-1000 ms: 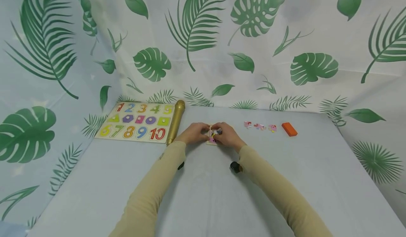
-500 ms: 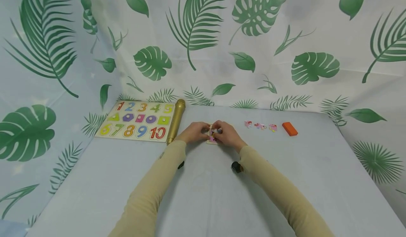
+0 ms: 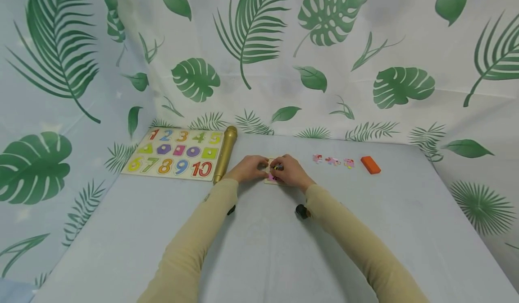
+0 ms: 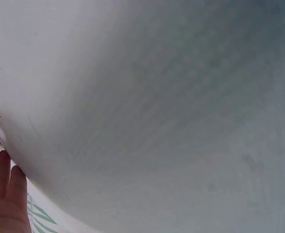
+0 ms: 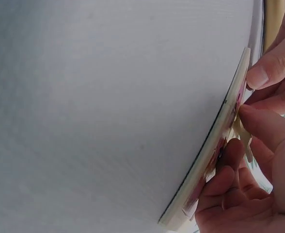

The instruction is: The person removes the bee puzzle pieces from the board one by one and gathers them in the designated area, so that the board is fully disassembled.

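A small wooden puzzle board (image 3: 268,182) with a pink and yellow picture lies on the table between the two hands. My left hand (image 3: 249,169) holds its left edge, the thumb pressing on the board in the right wrist view. My right hand (image 3: 293,173) pinches a small wooden puzzle piece (image 5: 243,141) over the board, thumb on one side and fingers curled below. The piece tilts against the board face, and fingers cover much of the picture. In the left wrist view, several straight fingers (image 4: 17,187) of the left hand show at the lower left corner.
Left of the hands lie a number-and-shape board (image 3: 172,154) and a gold microphone-shaped stick (image 3: 225,154). To the right, three pink puzzle pieces (image 3: 333,161) sit in a row beside an orange block (image 3: 370,164). A leaf-print cloth (image 3: 275,95) hangs behind.
The right hand's fingers shift slightly over the puzzle board with the piece, covering more of the picture. The left hand stays at the board's left edge.
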Demonstrator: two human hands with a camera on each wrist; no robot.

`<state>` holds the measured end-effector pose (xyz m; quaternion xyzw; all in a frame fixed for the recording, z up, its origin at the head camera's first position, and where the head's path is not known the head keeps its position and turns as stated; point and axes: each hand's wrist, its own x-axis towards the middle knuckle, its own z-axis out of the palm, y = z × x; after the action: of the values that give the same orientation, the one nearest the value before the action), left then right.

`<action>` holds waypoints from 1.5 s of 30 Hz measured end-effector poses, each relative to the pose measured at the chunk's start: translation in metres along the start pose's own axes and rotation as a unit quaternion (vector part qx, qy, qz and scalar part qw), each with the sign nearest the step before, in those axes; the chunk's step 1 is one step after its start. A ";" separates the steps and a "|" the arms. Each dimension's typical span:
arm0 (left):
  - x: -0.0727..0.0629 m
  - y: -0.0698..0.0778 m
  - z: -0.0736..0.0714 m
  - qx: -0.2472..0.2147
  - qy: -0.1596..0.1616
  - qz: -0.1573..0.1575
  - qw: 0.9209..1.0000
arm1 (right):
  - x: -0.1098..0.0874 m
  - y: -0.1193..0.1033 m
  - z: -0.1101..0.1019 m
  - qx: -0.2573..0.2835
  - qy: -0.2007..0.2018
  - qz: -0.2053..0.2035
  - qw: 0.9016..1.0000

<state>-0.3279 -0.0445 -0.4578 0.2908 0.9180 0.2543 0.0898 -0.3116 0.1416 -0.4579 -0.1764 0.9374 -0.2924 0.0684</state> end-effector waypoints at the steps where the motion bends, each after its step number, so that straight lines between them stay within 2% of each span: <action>1: 0.000 0.000 0.000 -0.001 -0.001 0.000 1.000 | 0.000 0.000 0.000 0.001 -0.003 0.005 1.000; 13: -0.002 0.001 -0.001 -0.002 0.000 0.003 1.000 | -0.001 -0.003 -0.002 -0.005 -0.004 0.006 1.000; 22: -0.002 0.002 -0.002 -0.003 0.002 0.004 1.000 | 0.001 -0.005 -0.005 -0.031 0.003 0.008 0.999; 25: -0.002 0.002 -0.001 -0.005 0.002 -0.002 1.000 | 0.000 -0.006 -0.008 -0.024 0.003 0.011 1.000; 28: -0.002 0.003 -0.001 -0.005 0.001 -0.007 1.000 | -0.003 -0.004 -0.013 0.006 -0.003 0.033 0.999; 33: -0.002 0.005 -0.001 -0.006 -0.004 -0.012 1.000 | -0.012 0.021 -0.029 0.038 0.008 0.075 0.996; 38: 0.000 0.007 -0.002 -0.004 -0.009 -0.017 1.000 | -0.031 0.056 -0.051 0.032 0.038 0.103 0.993; 45: -0.001 0.004 -0.001 -0.002 -0.008 -0.021 1.000 | -0.052 0.088 -0.067 0.027 0.023 0.129 0.991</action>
<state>-0.3252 -0.0424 -0.4549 0.2733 0.9225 0.2525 0.1027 -0.3047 0.2637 -0.4524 -0.0452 0.9453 -0.3105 0.0889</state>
